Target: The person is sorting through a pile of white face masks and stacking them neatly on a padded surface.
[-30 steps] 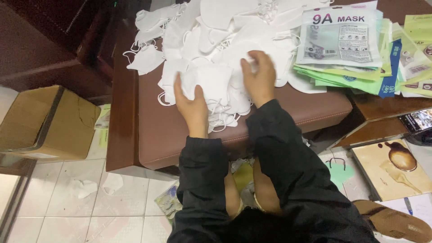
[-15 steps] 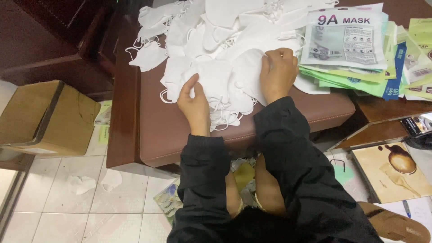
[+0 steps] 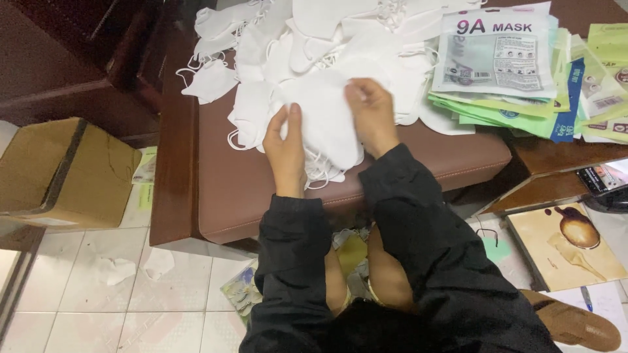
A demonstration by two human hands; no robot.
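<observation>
A heap of white face masks [image 3: 314, 46] with ear loops covers the far part of a brown padded bench [image 3: 235, 196]. Both my hands grip one white mask [image 3: 325, 121] just above the bench's near half. My left hand [image 3: 286, 147] pinches its left edge. My right hand [image 3: 371, 114] holds its upper right edge. Black sleeves cover both my arms. More masks lie under the held one.
A stack of flat mask packets [image 3: 504, 72] in grey, green and blue lies on the bench's right end. A cardboard box [image 3: 65, 173] stands on the tiled floor at left. A sandal [image 3: 575, 323] and printed sheets [image 3: 569, 248] lie at right.
My hands have shifted from pressing on the pile to lifting one mask. The right hand moved toward me and the left hand rose to the mask's left edge.
</observation>
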